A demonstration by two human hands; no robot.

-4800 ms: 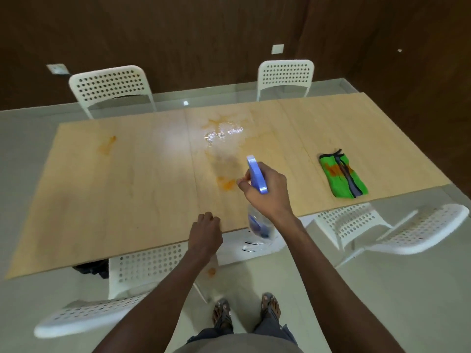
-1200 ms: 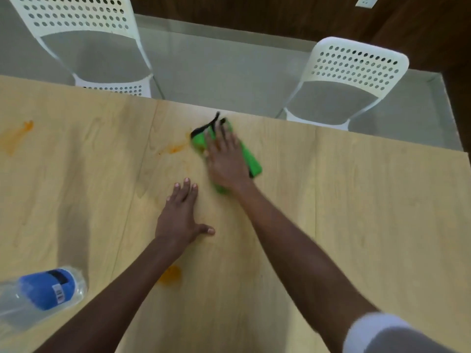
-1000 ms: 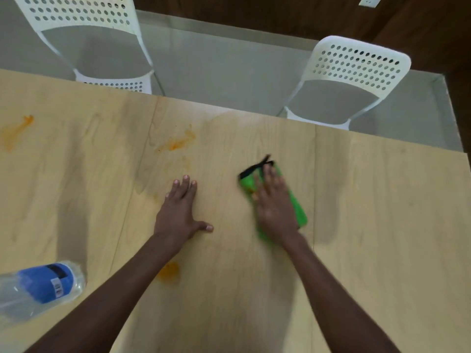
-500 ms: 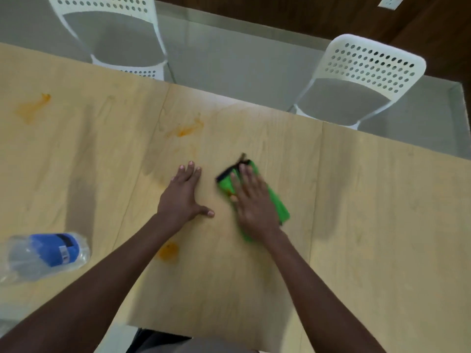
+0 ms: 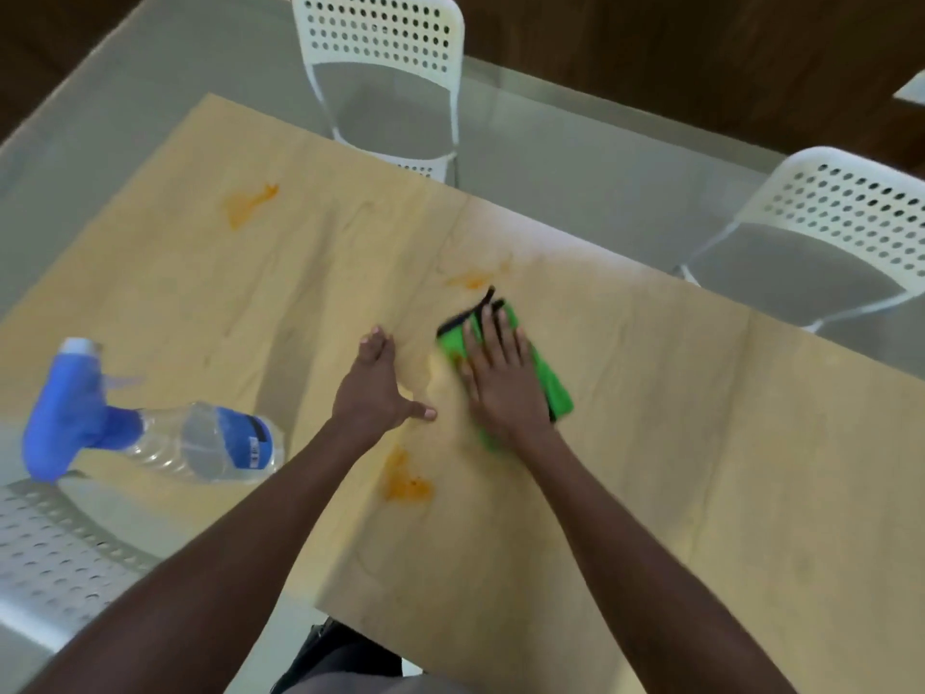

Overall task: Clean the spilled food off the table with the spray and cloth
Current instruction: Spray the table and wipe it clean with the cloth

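Note:
My right hand [image 5: 503, 378] presses flat on a folded green cloth [image 5: 553, 388] with black trim, near the middle of the light wooden table [image 5: 701, 468]. My left hand [image 5: 373, 388] rests flat and open on the table just left of the cloth, holding nothing. Orange food stains remain: one [image 5: 405, 480] near the front edge below my left hand, a faint one [image 5: 470, 280] just beyond the cloth, and one [image 5: 248, 205] at the far left. The clear spray bottle [image 5: 150, 433] with a blue trigger head lies on its side at the table's left front.
Two white perforated chairs stand across the table, one [image 5: 385, 77] at the far middle and one [image 5: 821, 242] at the far right. Another white chair [image 5: 45, 568] sits at the near left, below the bottle. The floor is grey tile.
My right hand slid the cloth from the far stain back toward me, then left and slightly forward again. My left hand stayed planted. The view swung, so the whole bottle shows.

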